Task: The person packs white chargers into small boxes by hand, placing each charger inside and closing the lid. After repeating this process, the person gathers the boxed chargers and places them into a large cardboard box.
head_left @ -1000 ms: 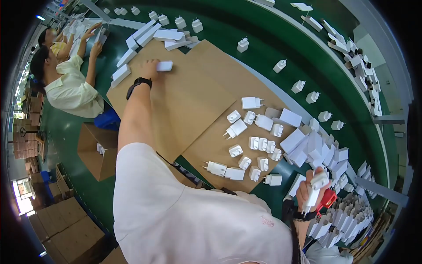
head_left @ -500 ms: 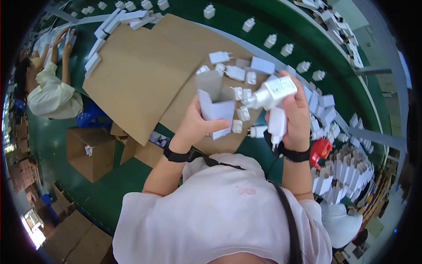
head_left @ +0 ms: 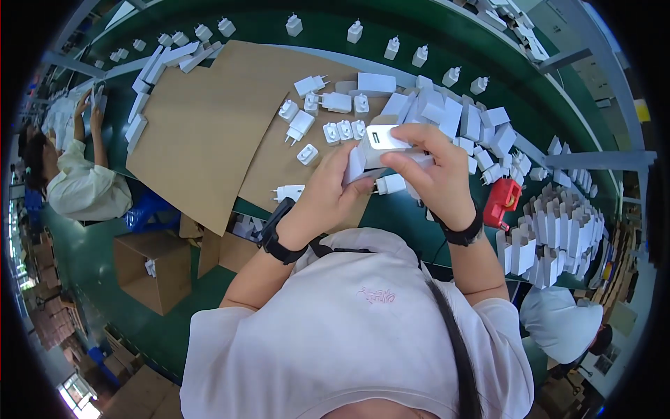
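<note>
My left hand [head_left: 317, 199] is closed around a small white carton [head_left: 354, 166], its thumb and fingers on the sides. My right hand [head_left: 443, 174] pinches a white USB plug charger [head_left: 382, 137] between thumb and forefinger. The charger sits at the carton's upper end, its USB port facing up; how far it is inside is hidden. Something white shows under my right fingers, too covered to make out. Several loose white chargers [head_left: 300, 127] lie on the brown cardboard [head_left: 202, 119] beyond my hands.
White cartons [head_left: 447, 115] are heaped at the right, near a red tape dispenser [head_left: 502, 202] and standing open cartons [head_left: 558, 230]. Chargers stand in a row on the green belt [head_left: 321, 35]. A co-worker [head_left: 84, 167] sits at the left; a brown box [head_left: 153, 272] stands below.
The right hand has moved left and brought the charger onto the carton, turning its USB end upward. The left hand has tilted the carton. Chargers on the belt have shifted left in view.
</note>
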A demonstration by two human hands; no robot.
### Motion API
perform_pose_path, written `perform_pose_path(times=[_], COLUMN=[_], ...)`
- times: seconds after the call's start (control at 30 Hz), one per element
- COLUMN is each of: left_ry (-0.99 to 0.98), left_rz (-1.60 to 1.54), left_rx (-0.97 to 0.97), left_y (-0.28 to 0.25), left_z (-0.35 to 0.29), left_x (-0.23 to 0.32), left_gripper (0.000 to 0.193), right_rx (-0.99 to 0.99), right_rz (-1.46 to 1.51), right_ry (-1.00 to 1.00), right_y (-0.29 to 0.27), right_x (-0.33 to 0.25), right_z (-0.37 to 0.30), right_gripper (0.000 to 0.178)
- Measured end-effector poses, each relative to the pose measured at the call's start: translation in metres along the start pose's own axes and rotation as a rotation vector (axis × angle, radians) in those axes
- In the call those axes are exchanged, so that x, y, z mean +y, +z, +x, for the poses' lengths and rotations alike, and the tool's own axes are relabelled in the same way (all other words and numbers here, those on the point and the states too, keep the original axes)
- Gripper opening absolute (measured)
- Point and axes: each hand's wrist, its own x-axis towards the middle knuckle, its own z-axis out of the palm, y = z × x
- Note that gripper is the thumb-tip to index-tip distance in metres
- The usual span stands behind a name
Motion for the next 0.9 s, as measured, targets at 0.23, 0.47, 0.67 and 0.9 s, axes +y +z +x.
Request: perform_pose_path(times=[0.23,0.47,0.67,0.9], left_ry=[0.067,0.257,0.144,-0.226], left_rz=[-0.429,-0.088,0.078,-0.056], left_rx=[0.012,-0.216,0.052,0.618], left_y=[0.006,0.033,0.028,-0.03], left_z=[0.018,0.062,0.1,0.079], left_x=[-0.001,0.014,0.02,-0.033], left_gripper=[0.054,0.059,0.07,0.042], right_rx=[0.112,-0.042,0.315,0.893], right_rz=[0.002,0.268,-0.287,-0.739], right_ry=[0.025,0.236,0.133,0.669], right_y=[-0.031,-0.041,-0.191,-0.349], right_x=[0.021,0.042,0.165,0.375], right_z=[-0.004,-0.007,0.001,0.013], right_gripper=[0.047,0.08,0.079,0.073])
